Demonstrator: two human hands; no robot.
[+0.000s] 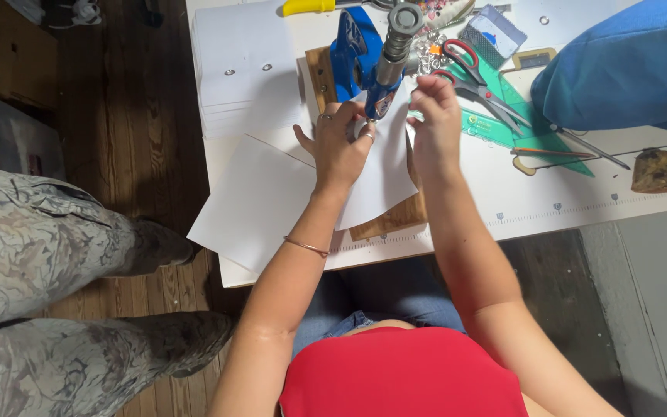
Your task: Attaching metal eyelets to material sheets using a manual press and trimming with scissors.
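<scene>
The left hand (pixel 339 148) lies flat on a white sheet of paper (pixel 384 181), fingers loosely spread and pointing away toward the far side of the table, with rings on two fingers and a thin bracelet at the wrist. Its fingertips press the paper down right at the foot of the blue press tool (pixel 370 66). The right hand (pixel 434 123) is just to the right of it, fingers drawn together in a pinch at the paper's far right edge; it may also hold a small metal piece between the fingertips, but that spot is too small to tell.

The sheet rests on a wooden board (pixel 395 218) and runs from under the press back toward the person, so its far edge sits between the two hands and beneath the tool's metal cylinder. A second white sheet (pixel 252 205) lies to the left, overhanging the near edge of the table (pixel 550 205).

Further left is a stack of white sheets (pixel 245 69) with small metal rings set in them. To the right of the hands lie red-handled scissors (pixel 476 81) on a green ruler (pixel 534 135), and beyond them a blue cushion (pixel 627 66). Another person's legs (pixel 48 293) in patterned trousers stand at the left.
</scene>
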